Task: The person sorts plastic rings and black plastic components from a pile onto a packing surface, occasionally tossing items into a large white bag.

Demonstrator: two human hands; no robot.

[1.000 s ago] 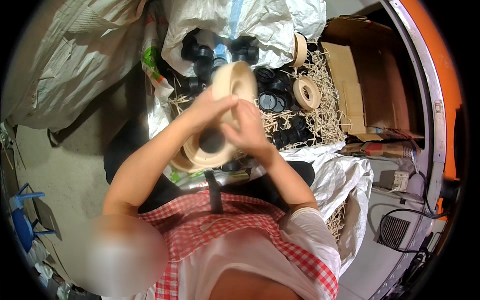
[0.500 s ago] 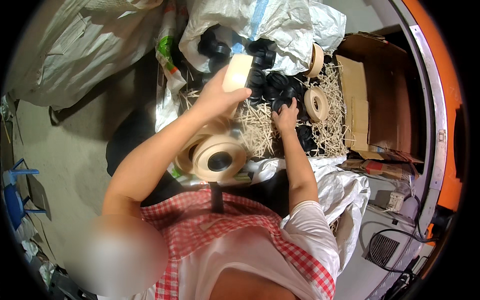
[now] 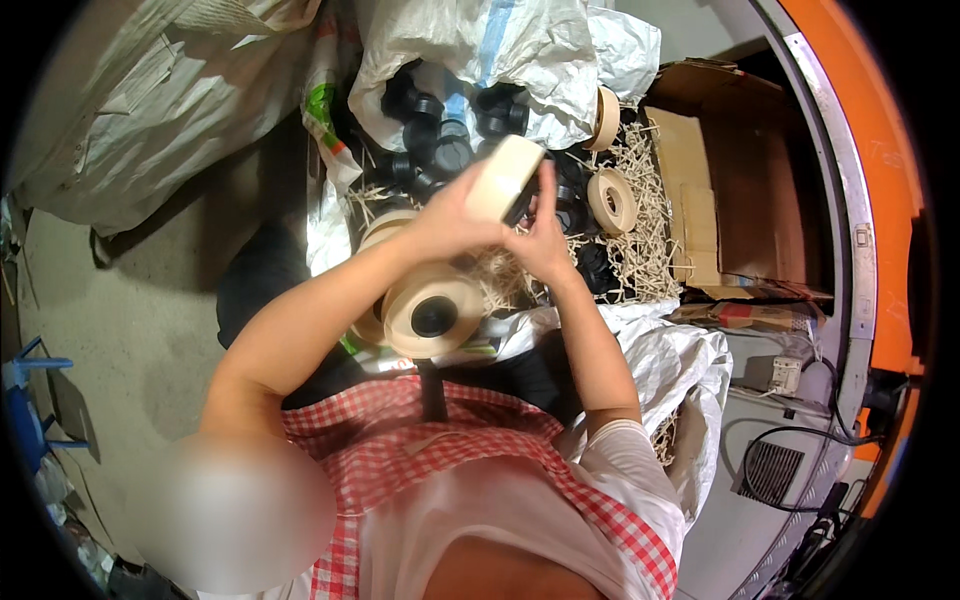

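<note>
My left hand [image 3: 452, 214] grips a cream plastic ring [image 3: 506, 178], tilted on edge above the pile. My right hand [image 3: 543, 246] is at the ring's right side, fingers round a black round part [image 3: 519, 208] at its open face. Fingers and ring hide most of that part; how far it sits inside, I cannot tell. Close to my body lies another cream ring [image 3: 459, 293] with a black round piece [image 3: 433, 317] in its centre, overlapping more rings. Loose black round parts [image 3: 452, 152] are heaped beyond my hands.
Thin cream plastic sticks [image 3: 645, 240] lie around the parts. Two more cream rings, one flat [image 3: 613, 202] and one on edge [image 3: 606, 118], are at the right. A white woven sack [image 3: 540, 50] stands behind, an open cardboard box [image 3: 765, 190] right, a blue stool [image 3: 28, 410] far left.
My right hand has left the black heap and come left to the ring with a black part. The ring in my left hand has moved slightly right and nearer, and tilted more.
</note>
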